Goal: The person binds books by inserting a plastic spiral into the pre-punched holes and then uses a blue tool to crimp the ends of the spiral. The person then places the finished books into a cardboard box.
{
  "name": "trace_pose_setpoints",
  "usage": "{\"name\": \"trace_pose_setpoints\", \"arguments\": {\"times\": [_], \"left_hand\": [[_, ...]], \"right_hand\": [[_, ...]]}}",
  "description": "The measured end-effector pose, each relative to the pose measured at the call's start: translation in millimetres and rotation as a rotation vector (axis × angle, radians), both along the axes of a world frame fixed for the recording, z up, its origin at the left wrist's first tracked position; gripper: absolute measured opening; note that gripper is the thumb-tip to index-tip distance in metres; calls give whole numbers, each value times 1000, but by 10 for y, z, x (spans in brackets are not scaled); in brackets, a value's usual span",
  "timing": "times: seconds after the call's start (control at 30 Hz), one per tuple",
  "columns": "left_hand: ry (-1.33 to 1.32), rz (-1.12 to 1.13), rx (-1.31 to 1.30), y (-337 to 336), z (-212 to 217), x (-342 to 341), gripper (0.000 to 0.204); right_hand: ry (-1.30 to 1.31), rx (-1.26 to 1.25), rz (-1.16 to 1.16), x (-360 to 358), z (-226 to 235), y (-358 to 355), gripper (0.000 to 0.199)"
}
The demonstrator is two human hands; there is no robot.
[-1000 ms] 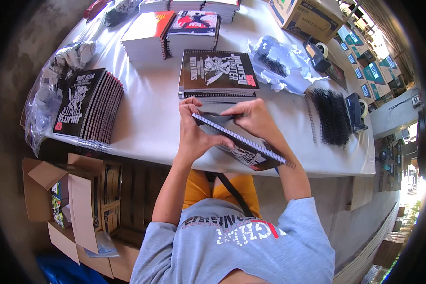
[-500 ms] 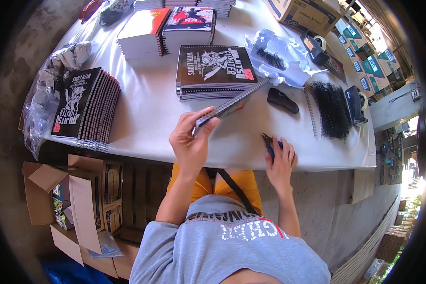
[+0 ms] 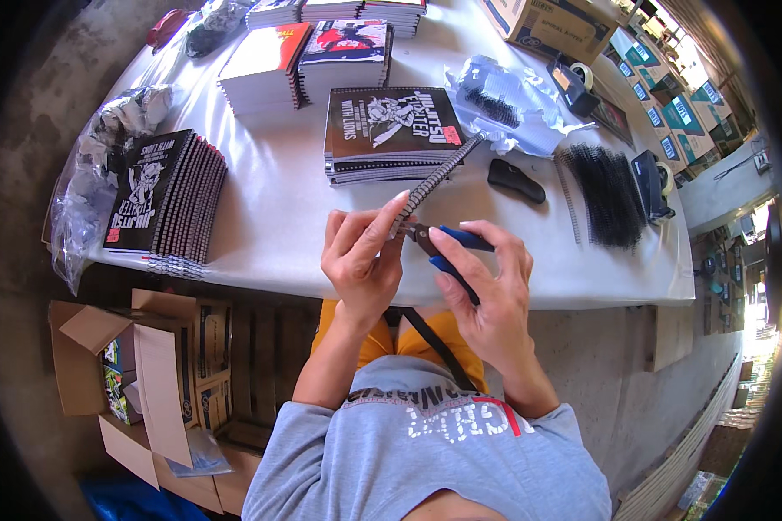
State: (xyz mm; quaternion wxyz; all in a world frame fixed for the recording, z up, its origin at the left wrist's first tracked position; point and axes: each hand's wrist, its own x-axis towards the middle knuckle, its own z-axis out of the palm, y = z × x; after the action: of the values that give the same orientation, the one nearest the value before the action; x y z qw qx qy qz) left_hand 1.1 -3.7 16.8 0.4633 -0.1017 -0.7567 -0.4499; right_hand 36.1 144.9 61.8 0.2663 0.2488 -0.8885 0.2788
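My left hand (image 3: 361, 260) grips a spiral-bound book (image 3: 440, 180) on edge, its coiled spine up and slanting away to the right. In my right hand (image 3: 500, 300) are blue-handled cutting pliers (image 3: 454, 276), their handles spread apart. The dark jaws meet the near end of the spine, right by my left fingertips. Whether they close on the coil wire is too small to tell. Just beyond lies a stack of dark-covered spiral books (image 3: 391, 122), and another stack (image 3: 152, 187) stands at the left.
Black plastic coils (image 3: 604, 195) lie at the right beside a tape dispenser (image 3: 652, 187). A dark, rounded object (image 3: 517, 181) sits nearer. Crumpled wrapping (image 3: 530, 108) holds more coils. Taller book stacks (image 3: 343, 65) and a carton (image 3: 552, 30) stand at the back; an open box (image 3: 161, 382) is below left.
My right hand has lifted the pliers off the table and brought them left to the book's near end. My left hand has shifted slightly, with the book's spine now turned up.
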Motion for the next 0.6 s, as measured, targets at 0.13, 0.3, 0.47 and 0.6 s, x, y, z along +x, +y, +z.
{"name": "trace_pose_setpoints", "arguments": {"times": [0.13, 0.3, 0.47, 0.6], "left_hand": [[26, -12, 9, 1, 22, 6, 50], [51, -9, -29, 9, -56, 16, 48], [-38, 15, 191, -79, -155, -46, 42], [-176, -158, 639, -280, -101, 13, 52]], "right_hand": [[-207, -118, 127, -23, -65, 17, 34], [-919, -731, 450, 30, -254, 79, 37], [-642, -492, 281, -51, -399, 103, 37], [-504, 178, -337, -185, -889, 694, 39]]}}
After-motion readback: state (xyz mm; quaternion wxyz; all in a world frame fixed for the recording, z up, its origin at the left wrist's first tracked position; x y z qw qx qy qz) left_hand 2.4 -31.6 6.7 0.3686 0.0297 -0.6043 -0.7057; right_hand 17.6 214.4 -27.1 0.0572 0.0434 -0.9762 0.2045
